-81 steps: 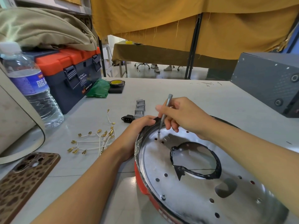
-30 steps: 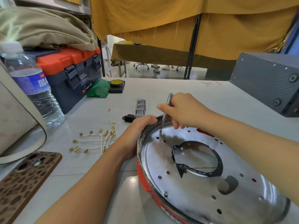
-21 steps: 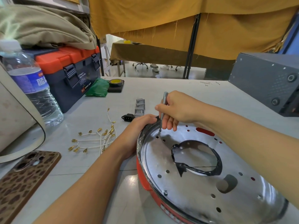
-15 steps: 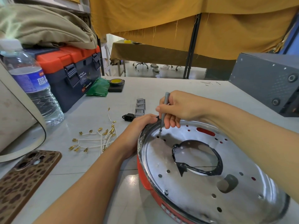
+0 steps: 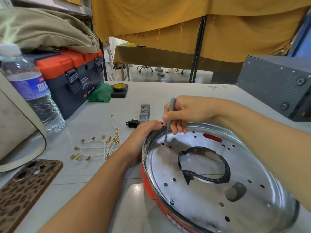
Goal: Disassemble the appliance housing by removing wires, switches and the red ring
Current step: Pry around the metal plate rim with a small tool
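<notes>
While steadied at its far-left rim by left hand (image 5: 143, 132), fingers curled over the edge, appliance housing (image 5: 210, 174) lying on table (image 5: 101, 190). Right hand (image 5: 188, 113) pinching screwdriver (image 5: 170, 115), tip on screw (image 5: 166, 136) inside that rim. Left of housing: wires (image 5: 99, 147), switches (image 5: 144, 112).

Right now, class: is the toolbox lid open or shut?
Shut: the orange lid sits flat on the toolbox, with cloth piled on top.

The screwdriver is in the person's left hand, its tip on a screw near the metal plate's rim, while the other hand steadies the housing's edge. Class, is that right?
Not quite. The head view shows the screwdriver in the right hand, its tip on a screw near the metal plate rim; the left hand steadies the housing's edge.
</notes>
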Demonstrator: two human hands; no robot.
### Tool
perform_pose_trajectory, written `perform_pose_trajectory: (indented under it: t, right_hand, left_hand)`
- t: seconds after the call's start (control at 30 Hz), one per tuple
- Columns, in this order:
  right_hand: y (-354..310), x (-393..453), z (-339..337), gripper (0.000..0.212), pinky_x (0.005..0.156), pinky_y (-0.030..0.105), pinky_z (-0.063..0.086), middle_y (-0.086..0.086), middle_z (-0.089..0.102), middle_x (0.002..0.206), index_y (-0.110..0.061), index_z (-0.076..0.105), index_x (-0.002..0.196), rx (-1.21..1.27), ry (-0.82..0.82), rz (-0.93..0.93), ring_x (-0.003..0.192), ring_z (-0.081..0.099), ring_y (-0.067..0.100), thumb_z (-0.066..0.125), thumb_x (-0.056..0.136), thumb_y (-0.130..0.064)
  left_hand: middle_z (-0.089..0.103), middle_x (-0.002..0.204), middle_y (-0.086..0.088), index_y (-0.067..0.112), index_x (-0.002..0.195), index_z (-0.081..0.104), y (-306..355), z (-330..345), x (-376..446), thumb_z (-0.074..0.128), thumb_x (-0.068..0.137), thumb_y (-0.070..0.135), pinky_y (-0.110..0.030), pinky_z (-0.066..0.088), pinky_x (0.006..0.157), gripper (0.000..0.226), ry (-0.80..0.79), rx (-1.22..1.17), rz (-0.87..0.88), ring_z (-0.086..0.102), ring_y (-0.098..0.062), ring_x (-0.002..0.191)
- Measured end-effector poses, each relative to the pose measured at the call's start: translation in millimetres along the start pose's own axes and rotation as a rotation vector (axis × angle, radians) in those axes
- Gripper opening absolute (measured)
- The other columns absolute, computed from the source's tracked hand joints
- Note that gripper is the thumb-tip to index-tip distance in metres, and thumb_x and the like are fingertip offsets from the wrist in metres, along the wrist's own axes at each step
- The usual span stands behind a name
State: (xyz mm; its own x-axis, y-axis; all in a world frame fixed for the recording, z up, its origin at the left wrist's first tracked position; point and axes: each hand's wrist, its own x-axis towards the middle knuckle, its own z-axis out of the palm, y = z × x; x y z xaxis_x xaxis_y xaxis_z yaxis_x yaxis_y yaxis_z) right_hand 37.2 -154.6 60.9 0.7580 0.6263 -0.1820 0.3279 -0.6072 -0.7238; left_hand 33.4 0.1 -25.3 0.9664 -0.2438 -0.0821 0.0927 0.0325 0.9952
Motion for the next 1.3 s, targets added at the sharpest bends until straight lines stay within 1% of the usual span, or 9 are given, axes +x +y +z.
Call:
perform_pose_trajectory:
  t: [0.13,0.23,0.37,0.53,0.7,0.83,0.97,1.1,1.3]
  right_hand:
    - [1,-3,7,0.025,0.041,0.018,0.046,0.002,0.062,0.050,0.004,0.061,0.095,0.011,0.088,0.019,0.038,0.051,0.007,0.048,0.099,-0.017]
    - [0,-4,14,0.015,0.038,0.018,0.044,0.005,0.063,0.049,-0.001,0.057,0.088,0.148,0.167,0.052,0.037,0.052,0.009,0.052,0.097,-0.012]
    - [1,-2,28,0.035,0.039,0.019,0.045,0.010,0.063,0.050,0.001,0.059,0.081,0.231,0.343,0.086,0.037,0.055,0.014,0.051,0.097,-0.029]
    - [0,-1,30,0.055,0.042,0.018,0.044,-0.003,0.053,0.033,-0.009,0.055,0.054,-0.231,0.515,0.141,0.027,0.045,0.004,0.042,0.099,-0.036]
    - [-4,0,24,0.053,0.037,0.012,0.040,-0.003,0.054,0.034,-0.008,0.060,0.055,-0.191,0.414,0.177,0.026,0.043,0.002,0.043,0.099,-0.031]
    - [-5,2,20,0.051,0.036,0.011,0.039,-0.003,0.059,0.039,-0.006,0.062,0.057,-0.174,0.359,0.154,0.029,0.046,0.003,0.045,0.099,-0.028]
    - [-6,-1,17,0.045,0.039,0.014,0.043,-0.001,0.062,0.043,-0.006,0.063,0.060,-0.189,0.310,0.084,0.031,0.048,0.005,0.049,0.098,-0.026]
    - [-6,-4,11,0.038,0.040,0.017,0.045,0.001,0.065,0.048,-0.003,0.064,0.070,-0.128,0.219,0.054,0.035,0.051,0.006,0.050,0.098,-0.024]
    - [-6,-5,4,0.033,0.044,0.019,0.048,0.005,0.066,0.054,-0.003,0.061,0.070,-0.074,0.127,0.035,0.040,0.053,0.007,0.052,0.097,-0.019]
  left_hand:
    - [0.063,0.069,-0.005,0.008,0.083,0.063,-8,-3,-8,0.047,0.088,0.008,-0.014,0.047,0.055,0.018,-0.011,-0.088,0.046,0.059,-0.013,0.065]
    - [0.063,0.061,-0.001,0.011,0.076,0.063,-3,-1,-10,0.045,0.090,0.007,-0.014,0.046,0.052,0.023,0.016,-0.076,0.014,0.059,-0.013,0.061]
    - [0.057,0.065,-0.006,0.010,0.074,0.057,8,7,-16,0.039,0.093,0.002,-0.018,0.045,0.054,0.027,0.046,-0.034,-0.009,0.055,-0.012,0.057]
    - [0.041,0.075,0.005,0.021,0.073,0.041,19,16,-7,0.033,0.099,0.004,-0.004,0.035,0.041,0.032,0.073,0.120,-0.069,0.039,-0.004,0.063]
    - [0.046,0.068,-0.005,0.014,0.072,0.047,21,16,-10,0.030,0.097,-0.003,-0.008,0.036,0.043,0.035,0.066,0.116,-0.073,0.046,-0.008,0.056]
    - [0.059,0.046,0.006,0.012,0.072,0.054,11,9,-14,0.037,0.095,-0.001,-0.008,0.040,0.043,0.031,0.059,0.038,-0.024,0.056,-0.005,0.049]
    - [0.062,0.051,0.004,0.012,0.072,0.061,3,3,-15,0.042,0.092,0.003,-0.010,0.044,0.045,0.029,0.027,-0.078,0.010,0.059,-0.003,0.047]
    - [0.063,0.054,0.002,0.013,0.068,0.064,0,1,-12,0.043,0.091,0.003,-0.010,0.044,0.045,0.033,0.033,-0.088,0.014,0.060,-0.005,0.048]
    - [0.063,0.061,0.000,0.013,0.073,0.066,-6,-2,-14,0.045,0.090,0.009,-0.012,0.047,0.050,0.027,-0.009,-0.092,0.058,0.059,-0.010,0.056]
